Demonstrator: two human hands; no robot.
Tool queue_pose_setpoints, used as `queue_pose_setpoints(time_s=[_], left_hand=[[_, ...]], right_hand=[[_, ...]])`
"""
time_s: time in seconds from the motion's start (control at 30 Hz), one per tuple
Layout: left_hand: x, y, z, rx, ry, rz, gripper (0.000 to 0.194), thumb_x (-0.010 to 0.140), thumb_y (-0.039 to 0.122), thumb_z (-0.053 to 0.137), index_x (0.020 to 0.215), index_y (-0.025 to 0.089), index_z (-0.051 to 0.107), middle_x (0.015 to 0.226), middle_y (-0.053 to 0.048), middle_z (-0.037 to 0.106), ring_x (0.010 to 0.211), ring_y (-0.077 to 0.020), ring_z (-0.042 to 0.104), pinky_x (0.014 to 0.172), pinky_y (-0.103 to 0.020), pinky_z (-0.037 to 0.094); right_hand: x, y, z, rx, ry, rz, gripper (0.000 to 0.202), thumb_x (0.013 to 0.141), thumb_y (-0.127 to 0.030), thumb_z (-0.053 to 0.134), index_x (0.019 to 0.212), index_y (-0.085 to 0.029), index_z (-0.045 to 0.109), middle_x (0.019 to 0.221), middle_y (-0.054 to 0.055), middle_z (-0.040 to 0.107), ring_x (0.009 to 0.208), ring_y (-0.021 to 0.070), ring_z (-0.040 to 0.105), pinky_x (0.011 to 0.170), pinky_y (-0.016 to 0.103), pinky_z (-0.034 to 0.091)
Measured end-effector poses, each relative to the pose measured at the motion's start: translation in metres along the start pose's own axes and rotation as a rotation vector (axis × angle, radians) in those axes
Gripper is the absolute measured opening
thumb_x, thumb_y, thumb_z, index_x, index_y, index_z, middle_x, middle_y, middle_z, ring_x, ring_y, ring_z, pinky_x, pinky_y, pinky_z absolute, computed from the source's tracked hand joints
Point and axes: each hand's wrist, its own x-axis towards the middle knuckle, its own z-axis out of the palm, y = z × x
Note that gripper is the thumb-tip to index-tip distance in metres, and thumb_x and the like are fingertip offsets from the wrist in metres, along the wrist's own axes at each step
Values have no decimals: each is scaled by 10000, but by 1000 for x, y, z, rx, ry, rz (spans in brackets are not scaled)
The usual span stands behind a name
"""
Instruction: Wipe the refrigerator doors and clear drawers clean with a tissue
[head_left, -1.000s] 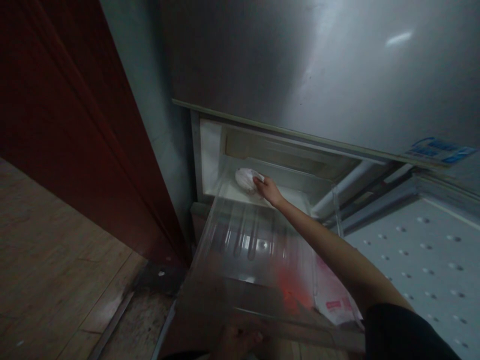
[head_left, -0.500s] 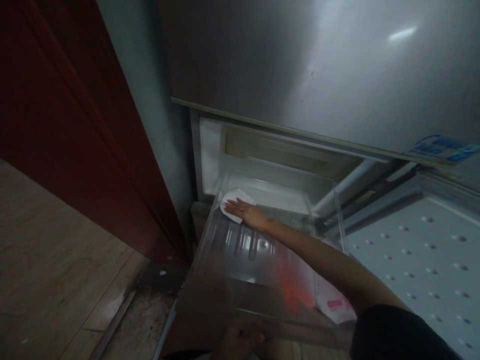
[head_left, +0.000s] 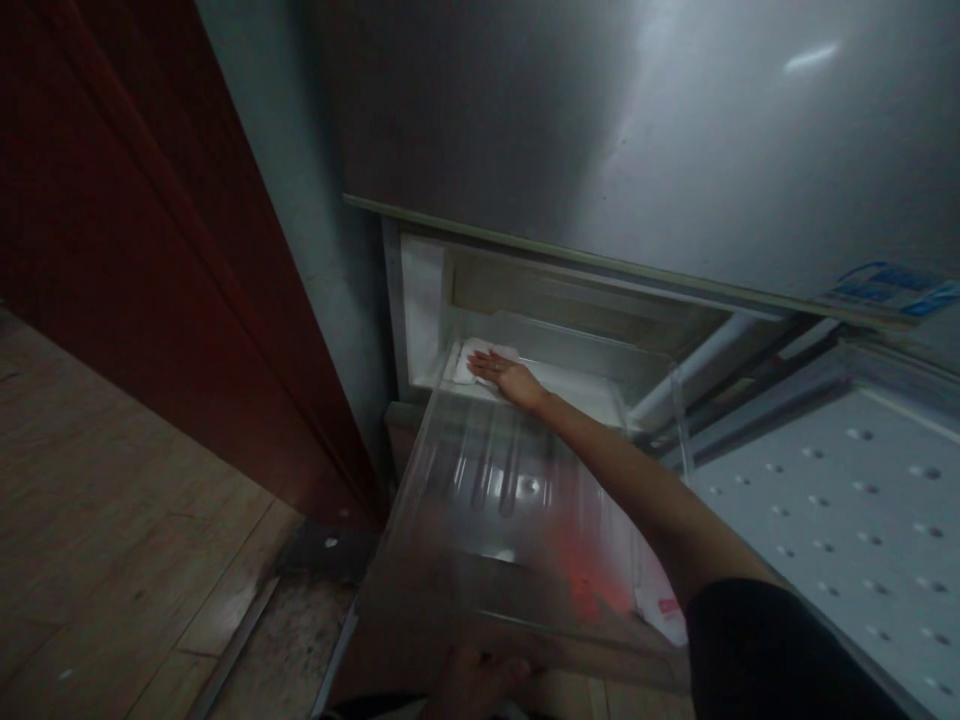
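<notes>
Inside the far left part of a clear plastic drawer (head_left: 420, 480), my right hand (head_left: 510, 375) presses a white cloth (head_left: 471, 358) against the drawer's back end. Its fingers lie fairly flat over the cloth, pointing left. The drawer is pulled out of a fridge compartment (head_left: 555, 325). At the bottom of the view, dim and partly cut off, my left hand (head_left: 476, 685) is curled at the drawer's front edge. What its fingers do under that edge is hard to see.
A silver fridge door (head_left: 570, 130) rises above the compartment. To the right stands an open door's dimpled white inner panel (head_left: 840, 520). A reddish-brown door frame (head_left: 187, 250) is close on the left. A white-and-pink packet (head_left: 664, 600) shows at the drawer's right side.
My right hand has moved the white cloth away from me and slightly right, towards the drawer's back end. My left hand stays near the front edge.
</notes>
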Motion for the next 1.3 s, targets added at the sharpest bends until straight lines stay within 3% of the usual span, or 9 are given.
queue_pose_setpoints(time_s=[0.13,0.23,0.47,0.57,0.67,0.8,0.93,1.13,1.3], left_hand=[[2,1,2,16,-32,45,431,696,568,727,914,201,789,1014,-90,772,987,-273,696,909,-375,516],[3,0,2,54,-31,66,454,685,613,722,878,208,795,977,-90,779,952,-268,705,885,-370,527],[0,-4,2,74,-1,35,534,674,652,709,936,192,783,1022,-108,767,994,-280,691,928,-383,511],[2,-19,-3,60,-8,-1,544,676,642,711,949,175,775,1028,-118,761,981,-285,690,912,-390,515],[4,-29,-7,76,-8,-18,563,672,646,710,950,160,771,1033,-130,756,990,-292,684,929,-404,504],[4,-22,-6,114,-12,-18,545,686,642,697,953,174,780,1047,-123,757,1005,-300,683,929,-410,502],[1,-14,-3,38,-26,16,473,691,596,720,915,185,791,1057,-111,758,1038,-301,675,936,-400,500],[1,-11,-4,48,-8,31,423,694,548,744,932,201,784,1018,-91,768,1000,-284,688,925,-392,508],[3,-4,-4,79,-22,38,384,708,530,734,912,210,791,988,-84,772,965,-272,692,882,-371,519]], right_hand=[[-16,-34,17,26,11,38,537,903,-2,343,1396,-167,476,1482,111,446,1432,178,306,1185,475,283],[-35,-68,30,97,-89,-28,562,894,16,360,1405,-192,468,1495,85,432,1438,165,285,1198,448,262],[-71,-137,49,132,-339,-464,382,990,-163,397,1324,-248,561,1471,18,471,1431,130,291,1220,333,216],[-63,-122,40,98,-340,-461,364,988,-172,413,1309,-231,574,1455,36,492,1420,143,325,1216,357,233],[-44,-82,22,63,-265,-329,403,982,-110,381,1355,-165,523,1463,111,469,1432,174,302,1206,445,246],[-14,-27,0,58,-144,-117,399,961,-101,442,1322,-223,557,1458,60,481,1415,161,340,1206,435,251],[4,-3,-5,54,-43,21,410,944,-66,426,1284,-223,593,1460,69,473,1431,169,304,1206,462,236],[-11,-35,14,77,12,91,564,870,40,353,1364,-174,522,1489,114,430,1428,174,316,1193,456,267],[-46,-95,36,204,-137,-63,546,885,-6,395,1390,-188,494,1503,97,411,1438,167,293,1207,445,231]])
